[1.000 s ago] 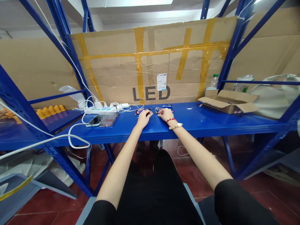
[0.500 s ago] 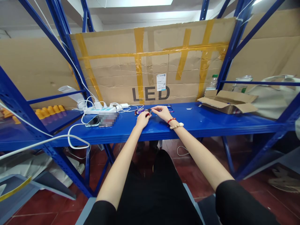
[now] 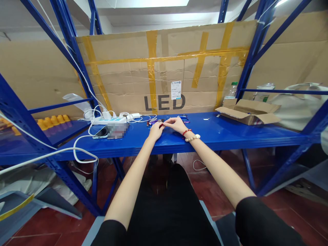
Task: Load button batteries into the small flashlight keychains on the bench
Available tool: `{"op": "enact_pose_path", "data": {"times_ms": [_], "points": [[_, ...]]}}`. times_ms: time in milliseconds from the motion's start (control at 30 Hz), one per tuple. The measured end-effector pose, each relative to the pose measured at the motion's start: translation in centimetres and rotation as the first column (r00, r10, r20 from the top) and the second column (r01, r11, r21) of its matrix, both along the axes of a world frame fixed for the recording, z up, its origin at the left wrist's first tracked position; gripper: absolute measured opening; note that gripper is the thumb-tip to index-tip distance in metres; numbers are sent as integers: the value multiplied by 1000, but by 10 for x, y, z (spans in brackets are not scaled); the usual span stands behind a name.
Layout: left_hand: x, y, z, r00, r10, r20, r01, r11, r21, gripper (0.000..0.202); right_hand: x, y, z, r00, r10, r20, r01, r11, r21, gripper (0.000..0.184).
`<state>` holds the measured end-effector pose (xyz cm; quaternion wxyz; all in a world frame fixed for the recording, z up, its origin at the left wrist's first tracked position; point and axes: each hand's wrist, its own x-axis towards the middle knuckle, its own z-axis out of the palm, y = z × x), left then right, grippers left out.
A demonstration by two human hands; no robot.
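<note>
My left hand (image 3: pixel 155 131) is closed above the front part of the blue tabletop. A small dark red item (image 3: pixel 161 125) shows at its fingertips, too small to name. My right hand (image 3: pixel 176 125), with a red bracelet and a beaded one at the wrist, pinches at the same spot, its fingertips meeting those of the left hand. Whatever lies between the right fingers is hidden. Just behind the hands is a cluster of small purple and dark shiny pieces (image 3: pixel 152 122). More small purple-blue pieces (image 3: pixel 184 117) lie behind the right hand.
To the left stand a white power strip (image 3: pixel 110 121) with cables and a phone (image 3: pixel 100 133). An open cardboard box (image 3: pixel 248 112) and a bottle (image 3: pixel 232 90) are at the right. Taped cardboard (image 3: pixel 123 82) walls off the back; blue shelf posts (image 3: pixel 84 73) flank the bench.
My right hand has come slightly left and down, so its fingertips now meet the left hand's. My left hand stays nearly in place.
</note>
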<state>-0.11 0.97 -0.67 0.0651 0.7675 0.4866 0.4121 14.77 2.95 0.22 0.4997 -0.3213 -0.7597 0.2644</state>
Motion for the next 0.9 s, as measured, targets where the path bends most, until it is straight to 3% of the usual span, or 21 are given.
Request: {"op": "enact_pose_path", "data": {"times_ms": [533,900], "points": [[0,-1,1,996,91,11,-91,995,-49,20,-2,0,0,998,-33,60,27,996,89,25],[3,-14,6,986,165,-41,-169,971,-172,25,3,17,-10,953,-272,131,259,960,109,16]]}}
